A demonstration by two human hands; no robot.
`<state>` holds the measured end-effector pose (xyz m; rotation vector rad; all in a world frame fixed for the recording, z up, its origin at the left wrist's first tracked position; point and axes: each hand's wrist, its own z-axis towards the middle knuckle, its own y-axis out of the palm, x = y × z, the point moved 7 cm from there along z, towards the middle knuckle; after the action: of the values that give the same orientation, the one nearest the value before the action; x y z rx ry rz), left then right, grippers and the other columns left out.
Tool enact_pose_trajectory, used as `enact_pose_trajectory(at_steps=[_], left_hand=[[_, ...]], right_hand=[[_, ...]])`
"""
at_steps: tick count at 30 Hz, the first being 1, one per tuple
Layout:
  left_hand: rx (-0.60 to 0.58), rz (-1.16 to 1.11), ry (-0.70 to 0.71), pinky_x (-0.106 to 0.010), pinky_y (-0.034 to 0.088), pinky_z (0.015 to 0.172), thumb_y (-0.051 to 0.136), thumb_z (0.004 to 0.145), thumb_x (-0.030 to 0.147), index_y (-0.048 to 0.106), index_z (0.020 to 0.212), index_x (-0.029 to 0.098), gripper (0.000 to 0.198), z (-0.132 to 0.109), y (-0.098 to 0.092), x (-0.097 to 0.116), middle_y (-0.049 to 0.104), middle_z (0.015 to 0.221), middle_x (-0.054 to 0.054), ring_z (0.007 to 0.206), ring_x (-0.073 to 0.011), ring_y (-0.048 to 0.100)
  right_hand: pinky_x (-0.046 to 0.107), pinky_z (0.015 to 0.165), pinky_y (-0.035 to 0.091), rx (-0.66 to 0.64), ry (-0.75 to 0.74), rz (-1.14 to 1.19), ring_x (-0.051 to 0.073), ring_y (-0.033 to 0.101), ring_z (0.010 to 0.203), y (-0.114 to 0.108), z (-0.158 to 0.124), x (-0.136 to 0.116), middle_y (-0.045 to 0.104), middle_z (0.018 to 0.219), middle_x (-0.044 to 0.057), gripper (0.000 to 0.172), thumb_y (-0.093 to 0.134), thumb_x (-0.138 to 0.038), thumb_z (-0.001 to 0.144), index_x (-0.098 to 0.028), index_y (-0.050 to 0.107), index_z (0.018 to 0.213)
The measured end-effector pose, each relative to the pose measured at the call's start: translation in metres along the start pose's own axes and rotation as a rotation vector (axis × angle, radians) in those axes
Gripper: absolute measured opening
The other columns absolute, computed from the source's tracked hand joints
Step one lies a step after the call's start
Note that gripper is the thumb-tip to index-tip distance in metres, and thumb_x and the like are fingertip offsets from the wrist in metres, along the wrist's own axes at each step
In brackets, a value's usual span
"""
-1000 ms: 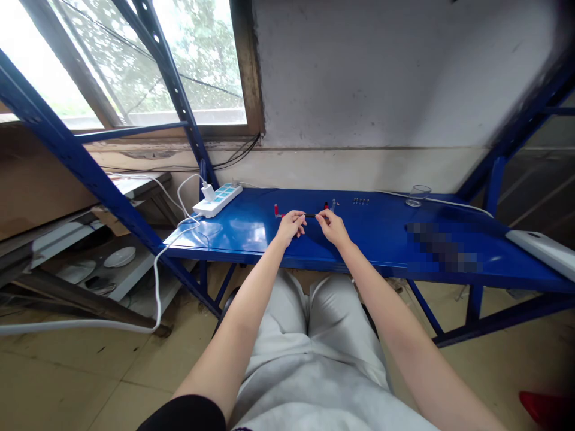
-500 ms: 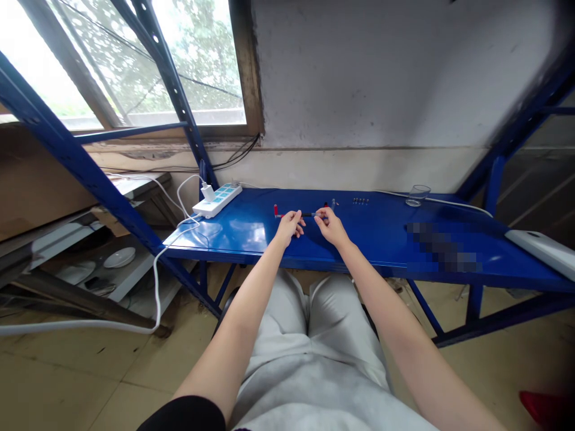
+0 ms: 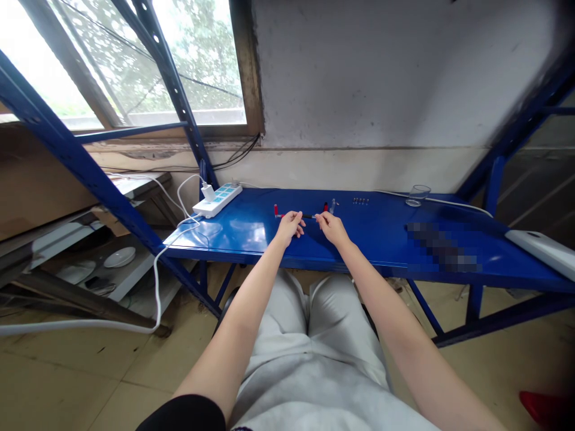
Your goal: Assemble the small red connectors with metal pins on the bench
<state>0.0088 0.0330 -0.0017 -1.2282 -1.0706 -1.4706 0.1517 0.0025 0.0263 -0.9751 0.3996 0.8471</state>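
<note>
A slim black pen-like rod (image 3: 308,216) is held level between my two hands, above the blue table. My left hand (image 3: 290,227) pinches its left part, with the other fingers curled beneath. The thumb and fingertips of my right hand (image 3: 331,227) close on the rod's silvery right end. Just beyond the right hand stand a small red piece (image 3: 326,207) and a clear plastic piece (image 3: 333,206). Left of my left hand is a small upright red piece (image 3: 275,209), with a short greyish length running from it toward the fingers; I cannot tell whether they join.
On the blue table (image 3: 377,233) several tiny parts (image 3: 360,201) sit in a row near the back. A clear glass cup (image 3: 417,196) stands at the back right. A white power strip (image 3: 218,200) with cables is at the left, a white device (image 3: 545,251) at the right edge.
My right fingertips have shifted slightly left and closed in along the rod's end. The red and clear pieces behind them show more fully. My left hand is nearly still.
</note>
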Motion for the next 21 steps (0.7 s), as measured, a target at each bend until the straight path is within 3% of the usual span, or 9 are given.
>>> enact_pose_trajectory(at_steps=[7, 17, 21], left_hand=[[0.059, -0.032, -0.034, -0.014, 0.031, 0.035, 0.043, 0.088, 0.038, 0.039, 0.086, 0.018, 0.02, 0.002, -0.004, -0.004, 0.054, 0.06, 0.005, 0.035, -0.0045, 0.047], [0.12, -0.049, -0.047, -0.015, 0.032, 0.036, 0.038, 0.09, 0.032, 0.037, 0.089, 0.019, 0.013, 0.006, -0.01, -0.008, 0.055, 0.061, 0.005, 0.036, -0.0045, 0.048], [0.039, -0.016, -0.011, -0.016, 0.033, 0.035, 0.052, 0.084, 0.03, 0.046, 0.087, 0.016, 0.016, 0.004, -0.005, -0.005, 0.056, 0.064, 0.003, 0.038, -0.0045, 0.049]], right_hand=[[0.025, 0.053, 0.036, 0.006, -0.029, 0.016, 0.013, 0.049, 0.054, 0.003, 0.001, 0.005, 0.06, 0.078, 0.004, 0.026, 0.045, -0.044, 0.083, -0.02, 0.053, 0.087], [0.026, 0.056, 0.038, 0.064, -0.024, 0.068, 0.014, 0.051, 0.06, 0.0, 0.002, 0.01, 0.057, 0.082, 0.005, 0.021, 0.043, -0.039, 0.084, -0.021, 0.048, 0.092], [0.026, 0.058, 0.038, 0.118, -0.046, 0.075, 0.014, 0.05, 0.061, -0.006, 0.0, 0.001, 0.056, 0.08, 0.004, 0.022, 0.041, -0.041, 0.085, -0.021, 0.048, 0.091]])
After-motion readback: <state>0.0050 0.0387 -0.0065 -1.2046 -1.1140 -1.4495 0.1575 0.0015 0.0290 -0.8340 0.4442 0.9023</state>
